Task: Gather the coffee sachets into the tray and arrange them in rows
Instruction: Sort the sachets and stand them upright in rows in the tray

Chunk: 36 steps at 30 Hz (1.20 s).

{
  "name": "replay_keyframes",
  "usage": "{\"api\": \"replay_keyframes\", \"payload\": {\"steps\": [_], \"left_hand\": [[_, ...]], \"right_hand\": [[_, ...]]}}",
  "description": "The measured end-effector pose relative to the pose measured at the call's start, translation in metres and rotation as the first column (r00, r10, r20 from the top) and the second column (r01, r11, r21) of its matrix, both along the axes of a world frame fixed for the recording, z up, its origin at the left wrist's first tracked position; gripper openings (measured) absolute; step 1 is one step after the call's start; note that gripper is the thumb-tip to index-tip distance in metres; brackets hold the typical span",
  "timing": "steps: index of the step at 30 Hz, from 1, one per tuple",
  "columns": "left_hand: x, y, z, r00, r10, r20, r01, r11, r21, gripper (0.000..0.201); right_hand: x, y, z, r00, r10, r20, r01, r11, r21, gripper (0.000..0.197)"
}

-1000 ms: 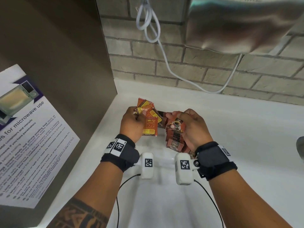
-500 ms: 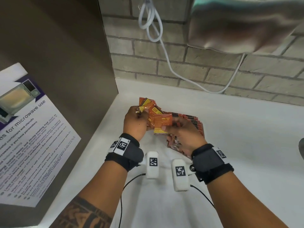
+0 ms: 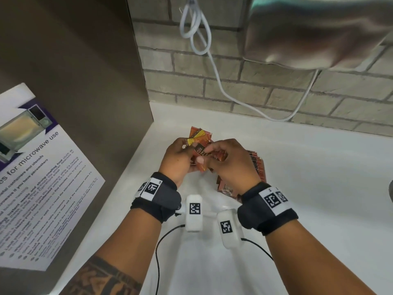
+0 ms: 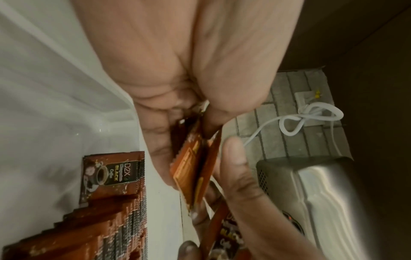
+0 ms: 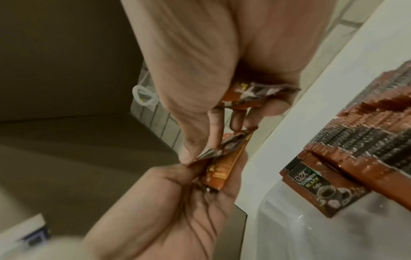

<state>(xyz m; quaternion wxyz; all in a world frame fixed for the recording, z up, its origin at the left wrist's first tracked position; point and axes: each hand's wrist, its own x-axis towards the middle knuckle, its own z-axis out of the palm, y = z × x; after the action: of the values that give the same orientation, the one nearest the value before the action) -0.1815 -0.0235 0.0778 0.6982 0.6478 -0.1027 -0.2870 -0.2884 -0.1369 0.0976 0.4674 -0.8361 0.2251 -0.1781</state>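
My left hand [image 3: 180, 158] grips a fanned bunch of orange coffee sachets [image 3: 200, 135] above the white tray [image 3: 204, 262]. My right hand [image 3: 225, 160] pinches one sachet [image 3: 212, 155] at the front of that bunch, thumb on its face. In the left wrist view the bunch of sachets [image 4: 195, 168] stands edge-on between my left hand's fingers. The right wrist view shows the pinched sachet [image 5: 224, 149] between my thumb and fingers. A row of overlapping brown sachets [image 3: 258, 167] lies in the tray under my right hand, also clear as the row of sachets [image 4: 111, 211] and the sachet row [image 5: 355, 158].
A brown panel with a microwave notice [image 3: 38, 177] stands on the left. A brick wall [image 3: 255, 86] runs behind, with a white cable [image 3: 214, 67] and a steel dryer [image 3: 319, 30] hanging above. A metal edge [image 3: 390, 191] shows at far right.
My right hand has moved up and left from the tray row to the bunch in my left hand and now pinches one sachet there. The left hand stays in place.
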Motion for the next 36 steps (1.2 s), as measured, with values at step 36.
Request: {"api": "replay_keyframes", "payload": {"steps": [36], "left_hand": [[0.001,-0.002,-0.005,0.994,0.097,0.056,-0.093,0.993,-0.068,0.013]], "right_hand": [[-0.007,-0.023,0.001,0.966,-0.249,0.067,-0.006,0.238,0.971,0.02]]}}
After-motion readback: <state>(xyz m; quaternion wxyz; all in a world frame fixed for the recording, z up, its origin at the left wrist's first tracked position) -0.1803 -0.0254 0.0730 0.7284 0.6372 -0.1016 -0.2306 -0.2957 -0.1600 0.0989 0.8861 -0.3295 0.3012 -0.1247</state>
